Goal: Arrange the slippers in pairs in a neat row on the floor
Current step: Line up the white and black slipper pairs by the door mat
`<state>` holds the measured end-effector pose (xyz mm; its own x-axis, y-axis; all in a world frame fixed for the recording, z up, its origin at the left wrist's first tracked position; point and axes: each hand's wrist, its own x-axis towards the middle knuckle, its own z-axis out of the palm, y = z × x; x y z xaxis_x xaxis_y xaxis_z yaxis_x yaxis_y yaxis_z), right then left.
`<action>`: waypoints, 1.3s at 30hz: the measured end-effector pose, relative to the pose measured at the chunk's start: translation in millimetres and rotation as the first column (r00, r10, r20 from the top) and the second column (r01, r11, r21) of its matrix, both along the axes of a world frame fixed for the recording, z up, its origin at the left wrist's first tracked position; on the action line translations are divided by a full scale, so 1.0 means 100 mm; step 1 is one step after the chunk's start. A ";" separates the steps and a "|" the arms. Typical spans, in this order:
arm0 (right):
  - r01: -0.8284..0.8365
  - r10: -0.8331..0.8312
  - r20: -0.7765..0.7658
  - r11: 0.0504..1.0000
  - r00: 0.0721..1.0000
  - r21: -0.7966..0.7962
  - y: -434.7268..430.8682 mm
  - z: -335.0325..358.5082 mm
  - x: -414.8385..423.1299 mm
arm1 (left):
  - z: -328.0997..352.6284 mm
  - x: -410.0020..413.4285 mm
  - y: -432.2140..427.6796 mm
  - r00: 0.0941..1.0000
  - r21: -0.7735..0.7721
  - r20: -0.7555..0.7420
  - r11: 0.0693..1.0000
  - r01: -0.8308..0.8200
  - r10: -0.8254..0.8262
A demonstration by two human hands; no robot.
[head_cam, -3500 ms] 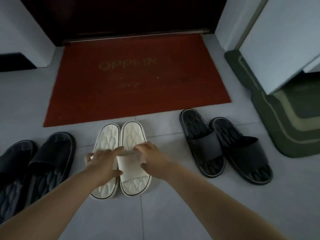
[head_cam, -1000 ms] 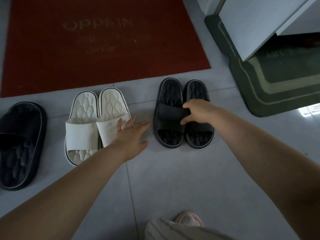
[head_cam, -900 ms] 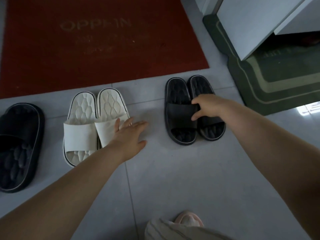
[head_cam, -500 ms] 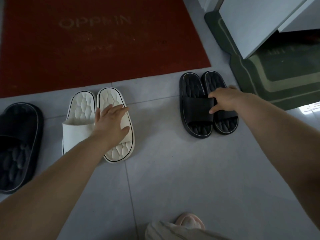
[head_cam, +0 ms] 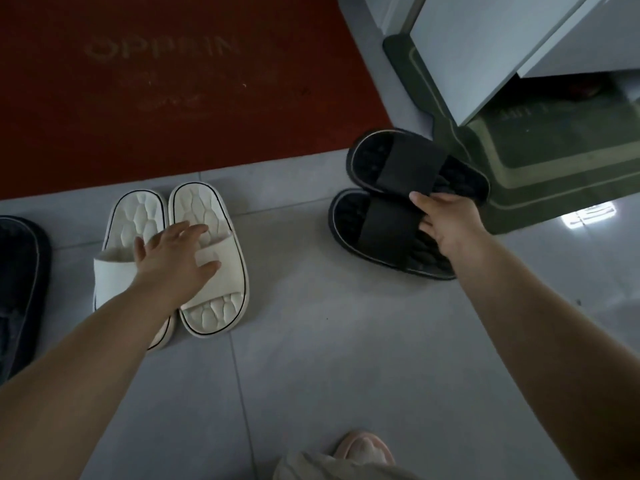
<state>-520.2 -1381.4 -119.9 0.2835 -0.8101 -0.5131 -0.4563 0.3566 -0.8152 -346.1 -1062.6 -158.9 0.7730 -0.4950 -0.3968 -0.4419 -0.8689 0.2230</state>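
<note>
White slippers (head_cam: 204, 209) sit paired by the red doormat (head_cam: 173, 98), my left hand (head_cam: 176, 258) spread flat on their straps; my right hand (head_cam: 446, 223) grips the black slippers (head_cam: 388, 223), skewed beside the green mat (head_cam: 519, 161).

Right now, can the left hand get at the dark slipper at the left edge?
Probably yes. The left hand rests open on the white slippers, and the dark slipper lies just beside them, with only bare floor between.
</note>
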 end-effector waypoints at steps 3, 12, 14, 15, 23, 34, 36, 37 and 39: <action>0.288 -0.333 0.174 0.927 0.927 0.241 0.00 -0.04 0.15 | 0.01 -0.01 0.01 1.000 -0.001 -0.023 1.000 -0.002 0.002; 0.031 -0.023 -0.039 0.975 0.999 0.221 -0.09 -0.40 0.13 | 0.00 0.02 0.05 1.000 0.015 0.002 1.000 -0.008 0.008; -0.004 0.025 -0.167 0.993 0.986 0.122 -0.10 -0.52 0.09 | 0.01 0.05 0.06 0.999 0.019 -0.009 0.999 -0.035 0.035; -0.050 0.060 -0.233 0.998 0.971 0.047 -0.12 -0.56 0.09 | 0.01 0.06 0.07 0.999 0.024 -0.015 0.998 -0.051 0.052; -0.585 0.226 -0.746 0.768 0.627 -0.259 -0.37 -0.53 0.19 | 0.06 0.08 0.14 0.992 0.044 -0.058 0.993 -0.113 0.115; -0.189 -0.025 -0.487 0.904 0.873 -0.384 -0.22 -0.55 0.00 | 0.02 0.22 0.25 0.984 0.022 -0.167 0.998 -0.063 0.066; -0.108 -0.064 -0.395 0.911 0.916 -0.398 0.03 -0.56 -0.02 | 0.00 0.26 0.27 0.985 0.042 -0.166 0.999 -0.031 0.038; -0.111 -0.047 -0.373 0.914 0.927 -0.391 0.17 -0.57 -0.03 | -0.01 0.28 0.28 0.988 0.071 -0.151 0.997 -0.009 0.019; -0.203 0.051 -0.384 0.908 0.922 -0.367 0.42 -0.59 -0.01 | -0.01 0.30 0.32 0.991 0.141 -0.131 0.990 0.025 -0.007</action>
<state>-520.9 -1339.3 -178.9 0.2562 -0.9346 -0.2466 -0.7622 -0.0384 -0.6462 -316.4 -1031.1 -159.8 0.7028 -0.4380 -0.5606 -0.4314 -0.8890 0.1537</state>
